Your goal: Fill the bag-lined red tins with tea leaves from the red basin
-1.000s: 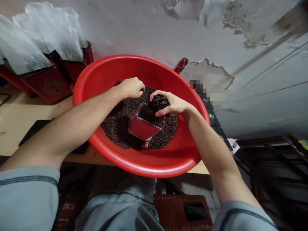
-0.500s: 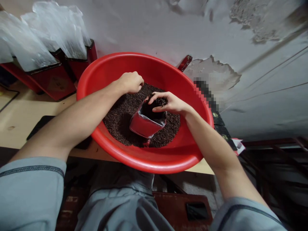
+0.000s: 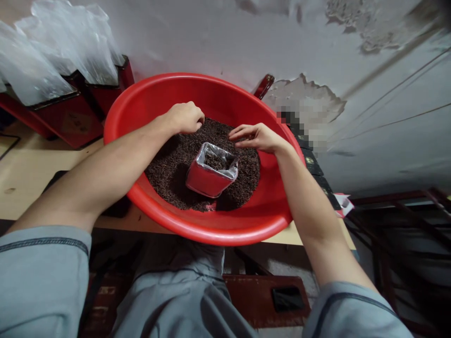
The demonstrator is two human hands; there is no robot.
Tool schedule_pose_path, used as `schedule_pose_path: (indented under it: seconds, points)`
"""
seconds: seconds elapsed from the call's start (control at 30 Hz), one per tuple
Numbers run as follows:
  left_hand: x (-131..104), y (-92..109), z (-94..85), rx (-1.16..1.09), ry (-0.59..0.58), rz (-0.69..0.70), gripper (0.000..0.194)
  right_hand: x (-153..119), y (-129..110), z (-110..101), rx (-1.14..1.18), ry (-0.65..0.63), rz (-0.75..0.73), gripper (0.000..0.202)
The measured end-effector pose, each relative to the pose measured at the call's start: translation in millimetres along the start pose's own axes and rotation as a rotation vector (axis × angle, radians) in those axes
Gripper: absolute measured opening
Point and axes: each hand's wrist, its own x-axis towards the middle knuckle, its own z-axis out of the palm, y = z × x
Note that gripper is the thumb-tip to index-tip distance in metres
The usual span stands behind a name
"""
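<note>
A wide red plastic basin (image 3: pixel 232 233) holds a bed of dark loose tea leaves (image 3: pixel 169 183). In the middle of the leaves stands a small red box (image 3: pixel 207 180), slightly tilted, lined with a clear plastic bag (image 3: pixel 229 171) folded over its rim. Some dark leaves lie inside it. My left hand (image 3: pixel 186 117) is over the far left of the leaves, fingers curled in; whatever they may hold is hidden. Just beyond the box's right corner, my right hand (image 3: pixel 255 137) hovers above the leaves with its fingers stretched out and apart, holding nothing.
Red boxes (image 3: pixel 79 119) with clear plastic bags (image 3: pixel 73 44) stand on the wooden table (image 3: pixel 24 183) at left. A peeling wall (image 3: pixel 183 37) rises behind the basin. Dark boxes (image 3: pixel 315 169) line its right side. A phone (image 3: pixel 287 299) lies on a brown bench (image 3: pixel 246 300) below.
My right hand has come out of the box's mouth and moved up and right, its leaves gone. Leaves now show inside the box. My left hand has barely changed.
</note>
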Motion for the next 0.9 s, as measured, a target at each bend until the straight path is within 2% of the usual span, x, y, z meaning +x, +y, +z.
schedule_pose_path:
  seconds: [0.07, 0.13, 0.17, 0.23, 0.33, 0.47, 0.57, 0.7, 0.77, 0.9]
  points:
    - [-0.2, -0.7, 0.1, -0.006, -0.009, -0.001, 0.045, -4.0, 26.3, -4.1, -0.211, -0.064, 0.314, 0.069]
    - [-0.4, -1.7, 0.4, -0.009, -0.013, -0.001, 0.046, -7.2, 45.2, 0.5, -0.421, -0.183, 0.653, 0.101]
    - [-0.4, -2.4, 0.8, -0.009, -0.014, 0.0, 0.047, -7.8, 50.9, 6.3, -0.485, -0.248, 0.78, 0.114]
    - [-0.1, -4.1, 1.6, -0.005, -0.015, -0.003, 0.047, -6.0, 55.2, 23.9, -0.537, -0.34, 0.912, 0.134]
    - [0.5, -7.3, 2.9, 0.008, -0.023, -0.02, 0.047, 1.8, 52.6, 55.6, -0.606, -0.324, 0.956, 0.15]
    - [1.8, -10.9, 4.3, -0.009, -0.024, -0.012, 0.048, 7.1, 53.5, 81.1, -0.676, -0.169, 0.97, 0.139]
    - [2.7, -12.1, 5.4, -0.026, -0.01, 0.001, 0.048, 5.9, 60.1, 83.3, -0.713, -0.085, 0.923, 0.127]
    - [3.5, -11.9, 6.2, -0.024, -0.001, 0.009, 0.044, 6.4, 64.8, 81.0, -0.742, -0.112, 0.912, 0.123]
    - [3.4, -11.3, 5.9, -0.026, 0.0, 0.01, 0.044, 6.2, 63.1, 81.3, -0.738, -0.116, 0.913, 0.117]
    - [2.6, -10.2, 4.3, -0.036, -0.023, -0.014, 0.046, 4.3, 54.8, 81.6, -0.713, -0.04, 0.911, 0.097]
